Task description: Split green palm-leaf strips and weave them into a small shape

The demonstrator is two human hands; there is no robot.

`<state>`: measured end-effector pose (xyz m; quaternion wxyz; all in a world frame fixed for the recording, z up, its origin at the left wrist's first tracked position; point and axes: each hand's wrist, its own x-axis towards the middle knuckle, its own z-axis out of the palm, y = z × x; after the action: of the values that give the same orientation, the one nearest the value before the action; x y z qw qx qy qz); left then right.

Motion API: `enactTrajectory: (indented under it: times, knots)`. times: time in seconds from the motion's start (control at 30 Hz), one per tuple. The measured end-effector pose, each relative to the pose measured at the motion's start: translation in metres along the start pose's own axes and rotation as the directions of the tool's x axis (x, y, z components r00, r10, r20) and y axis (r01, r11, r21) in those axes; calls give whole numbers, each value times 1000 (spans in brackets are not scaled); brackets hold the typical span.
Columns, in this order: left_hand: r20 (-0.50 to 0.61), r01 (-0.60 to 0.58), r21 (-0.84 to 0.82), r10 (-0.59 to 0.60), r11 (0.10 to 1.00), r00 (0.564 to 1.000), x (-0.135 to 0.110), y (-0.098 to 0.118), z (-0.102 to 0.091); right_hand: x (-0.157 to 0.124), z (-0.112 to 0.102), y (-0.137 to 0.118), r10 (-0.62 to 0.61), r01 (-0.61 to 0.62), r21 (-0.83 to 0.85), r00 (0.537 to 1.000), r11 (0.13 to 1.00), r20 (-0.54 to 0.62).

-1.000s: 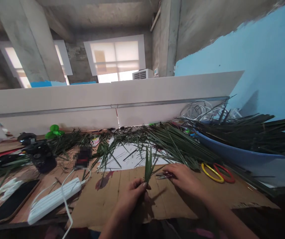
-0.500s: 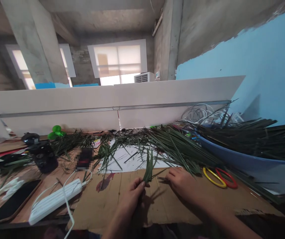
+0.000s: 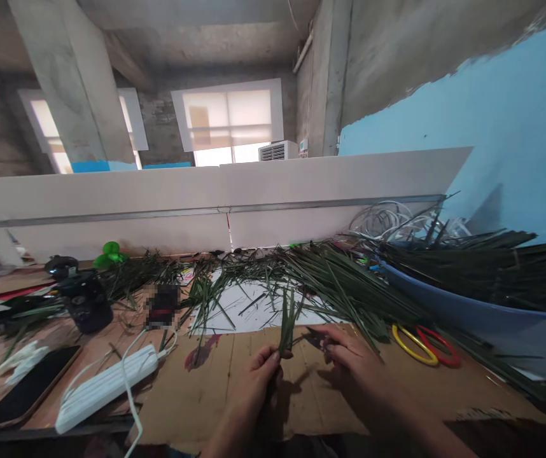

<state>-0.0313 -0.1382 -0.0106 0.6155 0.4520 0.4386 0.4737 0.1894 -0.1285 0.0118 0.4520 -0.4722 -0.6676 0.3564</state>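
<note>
Pinching a green leaf piece (image 3: pixel 286 324) upright, the left hand (image 3: pixel 264 369) is above the cardboard (image 3: pixel 191 401); the right hand (image 3: pixel 347 353) curls nearby, its hold too unclear to tell. Yellow and red handles (image 3: pixel 429 346) lie farther right.

The right hand (image 3: pixel 347 356), bunched tight a moment ago, loosens now, index finger stretching out near the cardboard's (image 3: pixel 196 401) far edge!
</note>
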Motion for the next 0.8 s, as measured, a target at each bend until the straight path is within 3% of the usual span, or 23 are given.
enactTrajectory:
  times: [0.1,0.23,0.47,0.67,0.8]
  knots:
    - [20,-8,15,8,1000,1000,5,-3,-2,-1,2,5,83,-89,64,992,994,92]
    - [7,1,4,-1,1000,1000,4,-3,-1,-5,6,6,166,-177,139,982,974,86]
    - [6,-4,21,4,1000,1000,5,0,3,-5,8,-16,91,-102,134,993,986,81]
    - [-3,-32,91,32,995,999,2,2,5,-3,9,-23,213,-234,156,967,960,141]
    - [-17,-95,140,98,986,995,2,-1,7,0,10,-23,128,-145,133,983,980,132]
